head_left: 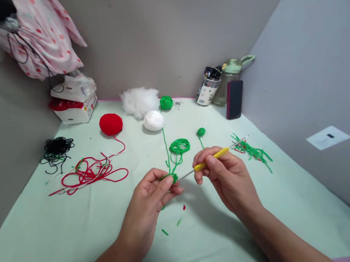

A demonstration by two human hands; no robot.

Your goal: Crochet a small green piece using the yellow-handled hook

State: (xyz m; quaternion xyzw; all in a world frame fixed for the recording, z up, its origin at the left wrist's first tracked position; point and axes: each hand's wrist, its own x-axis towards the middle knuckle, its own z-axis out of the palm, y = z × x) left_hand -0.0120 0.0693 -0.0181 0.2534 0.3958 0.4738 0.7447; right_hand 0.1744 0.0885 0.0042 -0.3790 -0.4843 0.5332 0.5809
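Between the thumb and fingers of my left hand (pixel 154 199) is a small green crochet piece (pixel 174 178), mostly covered by the fingertips. My right hand (pixel 228 178) grips a crochet hook by its yellow handle (pixel 221 153). The hook's metal shaft (pixel 186 175) points left and meets the green piece; its tip is hidden there. From the piece, green yarn runs up to a loose coil of green yarn (pixel 179 146) and toward a green yarn ball (pixel 166 103) at the back. A small green ball (pixel 201 132) with a tail lies beyond my right hand.
A red yarn ball (pixel 111 124), white yarn ball (pixel 153 120) and white stuffing (pixel 139 101) sit at the back. Tangled red yarn (pixel 91 174) and black yarn (pixel 57 148) lie left, green scraps (pixel 252 151) right. A phone (pixel 234 99) leans by a bottle (pixel 221 87).
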